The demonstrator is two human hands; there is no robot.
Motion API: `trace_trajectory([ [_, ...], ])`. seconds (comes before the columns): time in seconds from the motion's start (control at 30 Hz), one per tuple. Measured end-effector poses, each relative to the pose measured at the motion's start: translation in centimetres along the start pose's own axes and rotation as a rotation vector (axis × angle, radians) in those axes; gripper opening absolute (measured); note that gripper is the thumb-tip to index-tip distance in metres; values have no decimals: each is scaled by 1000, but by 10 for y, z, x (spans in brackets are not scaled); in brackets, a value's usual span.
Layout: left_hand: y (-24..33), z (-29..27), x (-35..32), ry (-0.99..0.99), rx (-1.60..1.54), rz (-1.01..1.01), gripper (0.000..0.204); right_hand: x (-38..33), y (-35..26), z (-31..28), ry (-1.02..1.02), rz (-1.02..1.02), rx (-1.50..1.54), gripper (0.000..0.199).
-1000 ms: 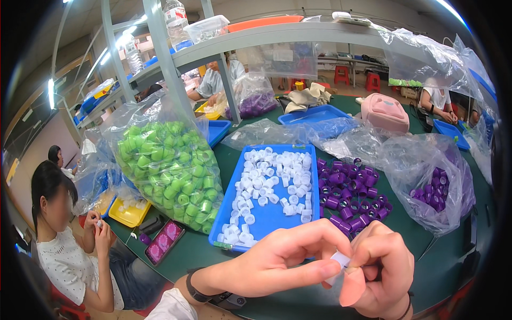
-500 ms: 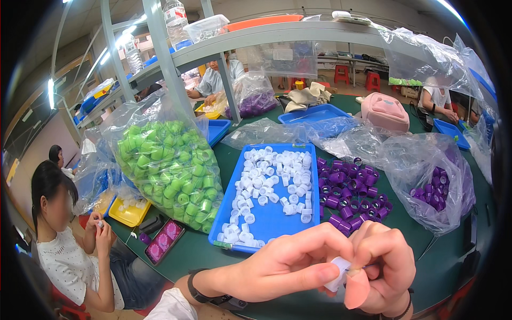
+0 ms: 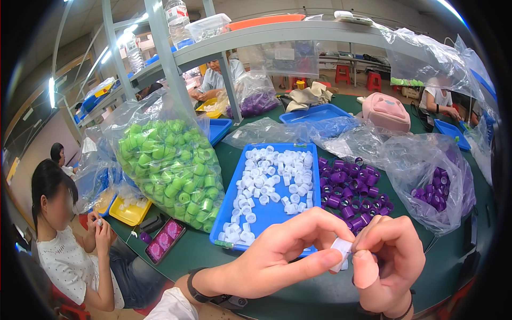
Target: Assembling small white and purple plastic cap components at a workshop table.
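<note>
Between the thumb and fingers of my left hand [image 3: 290,250] is a small white plastic cap [image 3: 341,246], held over the near edge of the table. My right hand [image 3: 394,253] pinches close beside the cap; something thin and dark shows at its fingertips, too small to name. A salmon-coloured cover [image 3: 366,271] sits on the right thumb. Just beyond my hands lies a blue tray [image 3: 278,217] with many loose white caps [image 3: 264,189]. Purple caps [image 3: 349,194] are heaped on the green table along the tray's right side.
A clear bag of green caps [image 3: 176,170] stands left of the tray, beside a phone [image 3: 166,241]. Another clear bag [image 3: 426,181] at right holds purple caps. Behind are a pink bag [image 3: 385,112] and a grey shelf frame [image 3: 288,40]. A co-worker [image 3: 74,250] sits at left.
My right hand has shifted slightly right, opening a small gap between the hands. The white cap stays in my left fingers, tilted a little differently.
</note>
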State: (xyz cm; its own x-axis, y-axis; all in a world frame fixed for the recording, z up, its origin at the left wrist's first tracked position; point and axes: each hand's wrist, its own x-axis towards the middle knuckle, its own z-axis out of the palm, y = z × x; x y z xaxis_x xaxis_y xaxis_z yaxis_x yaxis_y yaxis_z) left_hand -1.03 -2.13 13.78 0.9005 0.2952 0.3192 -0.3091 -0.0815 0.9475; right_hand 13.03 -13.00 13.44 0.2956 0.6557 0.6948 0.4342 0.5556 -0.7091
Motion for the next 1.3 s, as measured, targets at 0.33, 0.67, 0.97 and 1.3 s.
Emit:
trace_trajectory([
  [0.33, -2, -2, 1, 37, 80, 49, 33, 2, 4, -4, -127, -141, -123, 11],
  [0.67, -3, -3, 2, 53, 115, 85, 34, -1, 3, 1, -72, 29, -45, 12],
  [0.97, -4, -5, 2, 50, 58, 52, 36, 4, 5, -6, -161, 26, -56, 9],
  [1.3, -4, -5, 5, 103, 182, 121, 41, 3, 7, -3, -159, -46, -28, 10],
])
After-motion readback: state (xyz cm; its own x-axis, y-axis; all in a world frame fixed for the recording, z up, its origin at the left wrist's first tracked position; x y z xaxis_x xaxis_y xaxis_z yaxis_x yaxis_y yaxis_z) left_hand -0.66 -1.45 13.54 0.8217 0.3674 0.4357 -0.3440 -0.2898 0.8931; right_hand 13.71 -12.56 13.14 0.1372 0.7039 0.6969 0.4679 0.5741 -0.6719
